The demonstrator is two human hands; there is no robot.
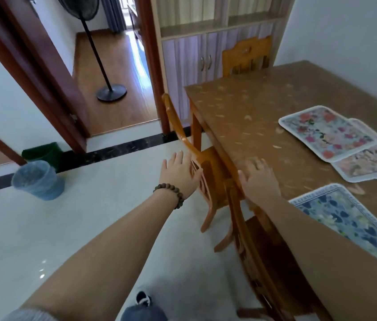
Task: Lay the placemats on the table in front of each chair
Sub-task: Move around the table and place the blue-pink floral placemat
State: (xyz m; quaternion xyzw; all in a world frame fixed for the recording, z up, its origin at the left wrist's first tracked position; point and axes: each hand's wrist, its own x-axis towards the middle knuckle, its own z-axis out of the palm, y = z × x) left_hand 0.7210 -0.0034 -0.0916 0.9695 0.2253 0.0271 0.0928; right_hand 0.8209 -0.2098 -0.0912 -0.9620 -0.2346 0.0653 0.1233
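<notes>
So both hands are empty right now. The left hand point(179, 172) is spread flat, fingers straight, hovering by the back of the middle chair point(191, 149). The right hand point(260, 179) is also open, fingers spread over the table point(240, 117) edge; can't tell if it's actually touching. One blue placemat point(354, 223) lies at about 4 o'clock in front of the near chair point(257, 249). The other two, a floral placemat point(326, 133) overlapping a pink placemat point(368, 163), are stacked out at 3 o'clock, well away from the hands. Biggest risk I'd guess: reaching across for the stack, the right forearm drags the blue one out of line. Also grabbing both stacked mats at once, since they overlap. The far chair point(246, 56) at 12 o'clock has no mat yet.
</notes>
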